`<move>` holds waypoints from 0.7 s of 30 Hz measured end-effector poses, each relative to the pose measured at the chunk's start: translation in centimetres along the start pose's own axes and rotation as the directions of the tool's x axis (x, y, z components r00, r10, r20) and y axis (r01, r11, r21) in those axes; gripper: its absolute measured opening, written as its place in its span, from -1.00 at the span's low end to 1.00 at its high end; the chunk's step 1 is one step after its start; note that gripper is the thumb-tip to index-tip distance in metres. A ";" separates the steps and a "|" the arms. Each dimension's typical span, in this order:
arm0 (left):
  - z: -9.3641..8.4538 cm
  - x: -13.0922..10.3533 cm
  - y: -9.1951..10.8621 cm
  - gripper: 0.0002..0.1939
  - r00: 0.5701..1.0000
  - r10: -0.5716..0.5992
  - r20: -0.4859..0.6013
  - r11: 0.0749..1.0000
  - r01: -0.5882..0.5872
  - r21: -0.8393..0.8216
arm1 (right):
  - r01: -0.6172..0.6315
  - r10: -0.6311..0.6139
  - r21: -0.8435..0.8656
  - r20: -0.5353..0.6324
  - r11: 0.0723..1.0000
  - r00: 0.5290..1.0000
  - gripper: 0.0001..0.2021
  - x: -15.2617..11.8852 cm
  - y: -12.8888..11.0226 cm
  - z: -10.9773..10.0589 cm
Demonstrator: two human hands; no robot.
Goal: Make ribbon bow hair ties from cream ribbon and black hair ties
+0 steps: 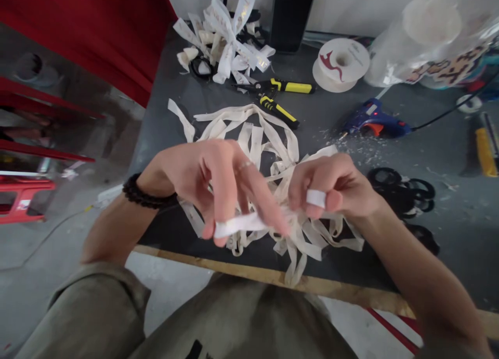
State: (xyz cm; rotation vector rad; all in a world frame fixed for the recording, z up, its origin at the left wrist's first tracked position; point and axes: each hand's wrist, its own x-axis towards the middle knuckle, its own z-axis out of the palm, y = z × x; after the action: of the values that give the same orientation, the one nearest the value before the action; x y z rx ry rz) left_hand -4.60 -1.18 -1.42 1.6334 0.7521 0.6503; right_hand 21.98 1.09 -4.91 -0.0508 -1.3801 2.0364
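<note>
A white ribbon (241, 224) runs between my hands above the table. My left hand (218, 182) pinches one end of it between thumb and finger, while its other fingers stretch toward the right and are slightly blurred. My right hand (331, 187) is closed on the ribbon too, and a short white piece shows across its fingers. Beneath both hands lies a loose heap of cream ribbon strips (268, 132), some hanging over the table's front edge. Part of the heap is hidden by my hands.
Behind the heap are yellow-handled pliers (283, 101), a pile of white ribbon bows (230, 41) and a ribbon spool (341, 62). A blue glue gun (376, 119) with a cord lies at right, near black hair ties (405, 190) and a yellow cutter (486, 151).
</note>
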 end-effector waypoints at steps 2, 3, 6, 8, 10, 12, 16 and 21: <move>-0.1 0.8 -0.4 -0.65 0.999 -0.010 -0.053 0.998 0.007 -0.056 | -0.024 0.022 -0.013 -0.109 1.000 0.994 -0.85 -0.1 -0.1 0.1; -0.1 1.3 -0.6 -0.63 0.997 -0.013 -0.076 0.996 0.005 -0.094 | -0.028 0.028 -0.003 -0.157 1.000 0.987 -0.85 -0.1 -0.1 0.1; -0.4 2.4 -1.4 -0.59 0.987 0.110 -0.121 0.959 -0.137 -0.249 | -0.010 0.013 0.013 -0.257 1.000 0.966 -0.81 0.0 0.2 0.0; -0.5 2.9 -1.9 -0.55 0.943 0.309 -0.124 0.859 -0.332 -0.389 | 0.024 -0.026 -0.010 -0.299 1.000 0.954 -0.81 0.1 0.5 0.0; -0.6 2.9 -2.3 -0.53 0.868 0.485 -0.109 0.736 -0.472 -0.486 | 0.063 -0.073 -0.040 -0.324 0.997 0.943 -0.82 0.2 0.7 0.0; -0.4 2.7 -2.4 -0.54 0.849 0.514 -0.122 0.717 -0.503 -0.482 | 0.074 -0.097 -0.078 -0.349 0.994 0.932 -0.84 0.2 0.8 0.2; 0.1 1.8 -2.1 -0.51 0.914 0.273 -0.300 0.835 -0.380 -0.398 | 0.010 -0.073 -0.157 -0.399 0.988 0.914 -0.81 0.0 0.8 0.3; 0.0 1.9 -2.0 -0.71 0.958 0.247 -0.147 0.812 -0.287 -0.509 | -0.042 -0.027 -0.150 -0.428 0.988 0.903 -0.82 -0.5 1.1 0.4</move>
State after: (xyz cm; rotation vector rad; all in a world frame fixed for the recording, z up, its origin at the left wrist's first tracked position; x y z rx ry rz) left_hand -3.62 0.53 -3.33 1.2108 0.3428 1.0269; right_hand 21.66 0.23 -5.81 -0.5432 -1.2478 1.7769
